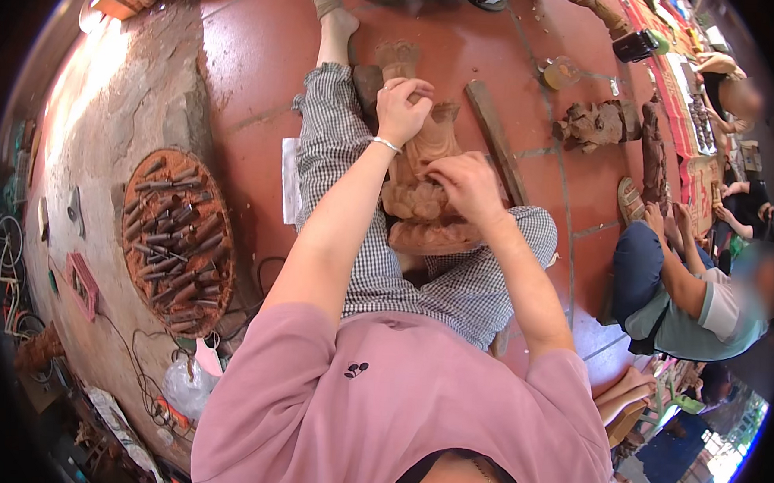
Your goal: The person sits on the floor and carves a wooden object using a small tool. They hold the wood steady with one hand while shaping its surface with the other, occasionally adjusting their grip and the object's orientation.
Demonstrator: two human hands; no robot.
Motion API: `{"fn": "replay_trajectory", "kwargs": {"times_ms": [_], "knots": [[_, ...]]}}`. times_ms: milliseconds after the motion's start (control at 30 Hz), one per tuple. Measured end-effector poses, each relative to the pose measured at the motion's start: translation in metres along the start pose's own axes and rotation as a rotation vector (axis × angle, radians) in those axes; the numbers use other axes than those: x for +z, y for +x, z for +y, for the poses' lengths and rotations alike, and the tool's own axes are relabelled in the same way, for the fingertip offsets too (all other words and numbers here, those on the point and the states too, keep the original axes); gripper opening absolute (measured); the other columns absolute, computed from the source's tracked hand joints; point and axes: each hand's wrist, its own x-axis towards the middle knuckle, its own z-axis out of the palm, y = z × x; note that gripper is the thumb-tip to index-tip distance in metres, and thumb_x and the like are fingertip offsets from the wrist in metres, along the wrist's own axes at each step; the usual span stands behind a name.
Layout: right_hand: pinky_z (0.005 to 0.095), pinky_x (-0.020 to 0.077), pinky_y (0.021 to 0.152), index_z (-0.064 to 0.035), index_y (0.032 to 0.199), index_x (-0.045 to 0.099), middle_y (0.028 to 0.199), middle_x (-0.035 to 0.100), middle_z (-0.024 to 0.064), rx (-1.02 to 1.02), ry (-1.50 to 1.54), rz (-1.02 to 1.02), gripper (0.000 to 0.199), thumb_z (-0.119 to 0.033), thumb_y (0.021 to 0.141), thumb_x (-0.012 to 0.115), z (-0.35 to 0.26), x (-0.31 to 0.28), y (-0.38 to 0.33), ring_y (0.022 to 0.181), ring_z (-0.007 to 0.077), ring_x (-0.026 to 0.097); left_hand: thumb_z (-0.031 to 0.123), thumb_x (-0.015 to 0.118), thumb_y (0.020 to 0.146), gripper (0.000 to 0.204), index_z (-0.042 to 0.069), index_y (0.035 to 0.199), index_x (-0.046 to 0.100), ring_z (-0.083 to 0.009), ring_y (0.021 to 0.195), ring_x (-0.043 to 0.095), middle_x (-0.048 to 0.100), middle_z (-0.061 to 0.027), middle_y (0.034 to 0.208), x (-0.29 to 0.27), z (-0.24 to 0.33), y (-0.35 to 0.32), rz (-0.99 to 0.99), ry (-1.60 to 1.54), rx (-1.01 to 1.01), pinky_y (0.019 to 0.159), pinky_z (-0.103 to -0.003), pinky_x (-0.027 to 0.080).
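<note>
A brown wooden carving lies between my legs, with rounded, lobed relief at its near end and a narrower flared part farther off. My left hand is over its far part, fingers curled together. Whatever those fingers pinch, if anything, is too small to make out. Against the carving's right side rests my right hand, its fingers bent and pressed together at the lobed relief. What it grips is hidden by the fingers.
A round tray of dark chisel-like tools sits to the left on a stone slab. A wooden bar lies right of the carving. Beyond are a rough carved block and a jar. Another person sits at right.
</note>
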Motion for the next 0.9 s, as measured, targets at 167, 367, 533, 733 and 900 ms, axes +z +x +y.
{"fn": "replay_trajectory", "kwargs": {"times_ms": [167,367,533,733,900], "knots": [[0.0369,0.0505,0.082,-0.0093,0.093,0.074,0.090,0.074,0.0054,0.187,-0.071,0.058,0.010,-0.012,0.084,0.071,0.013,-0.035,-0.016,0.084,0.0252,0.068,0.013,0.063,0.072,0.017,0.010,0.083,0.075,-0.0225,0.087,0.067,0.076,-0.0020,0.081,0.002,0.002,0.002,0.060,-0.030,0.029,0.085,-0.036,0.052],[0.0375,0.0526,0.080,-0.0085,0.096,0.074,0.092,0.074,0.0085,0.453,0.133,0.203,0.011,-0.008,0.084,0.072,-0.002,-0.029,-0.015,0.087,0.0268,0.069,0.013,0.063,0.072,0.017,0.010,0.083,0.075,-0.0221,0.088,0.067,0.076,-0.0015,0.082,0.004,0.001,0.004,0.061,-0.048,0.007,0.086,-0.036,0.052],[0.0364,0.0504,0.079,-0.0087,0.093,0.075,0.085,0.072,0.0049,0.119,-0.099,0.034,0.013,-0.010,0.080,0.075,-0.010,0.002,0.002,0.082,0.0225,0.064,0.014,0.064,0.072,0.016,0.012,0.083,0.075,-0.0215,0.091,0.066,0.075,0.0000,0.081,0.005,-0.004,0.005,0.064,0.006,0.020,0.087,-0.037,0.050],[0.0368,0.0485,0.077,-0.0126,0.088,0.075,0.082,0.068,0.0035,0.178,-0.042,-0.057,0.011,-0.009,0.077,0.075,0.008,-0.017,0.000,0.082,0.0257,0.060,0.011,0.064,0.075,0.018,0.008,0.088,0.075,-0.0212,0.094,0.067,0.077,-0.0031,0.086,0.003,0.000,0.002,0.013,-0.006,-0.009,0.091,-0.034,0.050],[0.0368,0.0497,0.079,-0.0131,0.088,0.076,0.081,0.067,0.0049,0.047,0.062,-0.067,0.014,-0.007,0.076,0.075,0.006,-0.002,0.013,0.085,0.0261,0.061,0.012,0.063,0.075,0.016,0.009,0.086,0.075,-0.0216,0.094,0.067,0.076,-0.0024,0.085,0.001,-0.002,0.001,0.039,0.009,0.022,0.089,-0.034,0.051]]}}
